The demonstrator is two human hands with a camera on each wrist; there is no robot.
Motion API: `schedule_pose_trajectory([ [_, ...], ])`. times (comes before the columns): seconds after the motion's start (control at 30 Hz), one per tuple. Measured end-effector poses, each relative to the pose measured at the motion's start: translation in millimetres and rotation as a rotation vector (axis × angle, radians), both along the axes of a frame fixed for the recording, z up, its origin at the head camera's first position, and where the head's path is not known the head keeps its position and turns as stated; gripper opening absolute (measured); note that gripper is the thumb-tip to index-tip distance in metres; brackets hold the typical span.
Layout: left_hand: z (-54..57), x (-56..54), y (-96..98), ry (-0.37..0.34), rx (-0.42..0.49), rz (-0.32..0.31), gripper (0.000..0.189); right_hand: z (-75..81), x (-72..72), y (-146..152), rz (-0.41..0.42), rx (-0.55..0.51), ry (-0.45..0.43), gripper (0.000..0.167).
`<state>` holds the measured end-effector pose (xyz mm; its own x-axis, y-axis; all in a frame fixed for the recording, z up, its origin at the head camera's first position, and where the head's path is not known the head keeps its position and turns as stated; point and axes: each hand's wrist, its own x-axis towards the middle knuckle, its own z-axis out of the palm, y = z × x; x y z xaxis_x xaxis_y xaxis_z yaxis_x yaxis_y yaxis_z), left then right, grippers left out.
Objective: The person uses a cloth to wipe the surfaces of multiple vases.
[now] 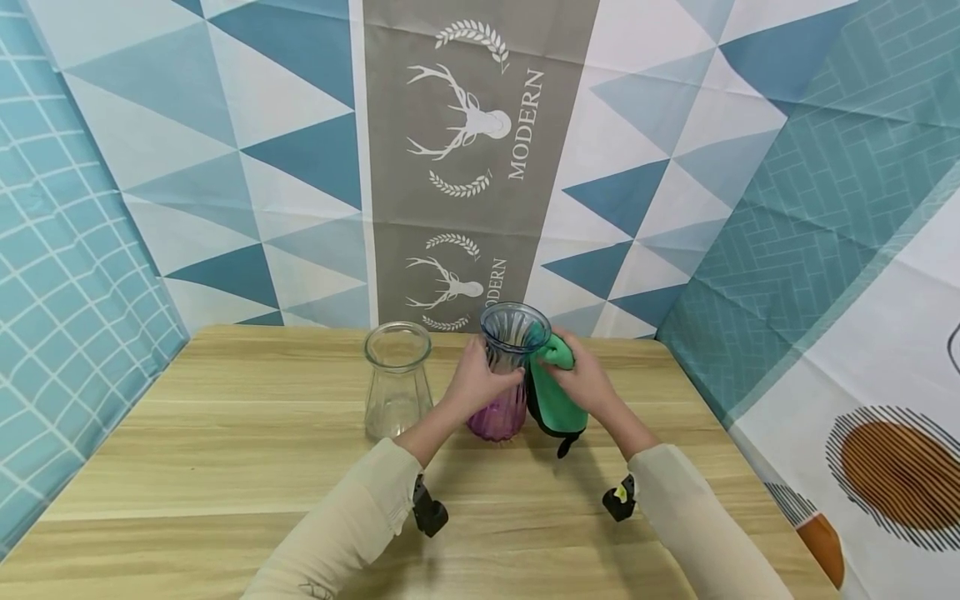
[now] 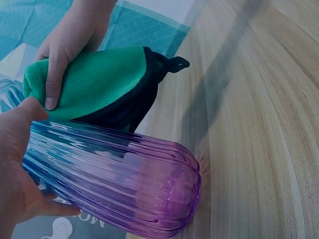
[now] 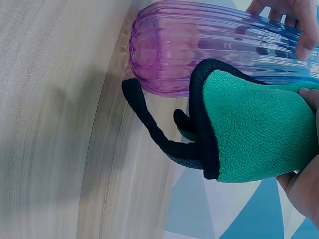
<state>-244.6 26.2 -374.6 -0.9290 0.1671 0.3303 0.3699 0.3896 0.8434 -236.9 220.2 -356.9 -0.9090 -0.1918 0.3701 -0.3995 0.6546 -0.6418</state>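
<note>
A ribbed glass vase (image 1: 501, 412), blue at the rim and fading to purple at the base, stands near the back of the wooden table. My left hand (image 1: 480, 379) grips it around the upper part, thumb on the near side. My right hand (image 1: 581, 373) pinches a green cloth (image 2: 107, 82) with black edging and a black loop, beside the vase's right side near the rim. The cloth (image 3: 259, 129) hangs down from the fingers along the vase. Whether part of the cloth reaches inside the rim cannot be told.
A clear glass vase (image 1: 397, 392) stands on the wooden table (image 1: 225, 467), left of my left hand. Patterned fabric (image 1: 300, 167) hangs behind the table's back edge, with more fabric at both sides. Black wrist-worn cameras (image 1: 430, 508) hang under both sleeves.
</note>
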Motion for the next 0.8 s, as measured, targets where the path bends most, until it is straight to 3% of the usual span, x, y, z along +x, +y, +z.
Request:
schedule_pose_trajectory([
  [0.5,-2.8,-2.9,-1.4,0.019,0.006,-0.014,0.074,-11.9,-3.1,-0.4,0.036,0.084,0.016,0.035],
  [0.8,-2.7,-2.0,-1.2,0.039,0.018,-0.015,0.078,-21.3,-2.9,-0.1,0.061,0.118,0.027,0.039],
])
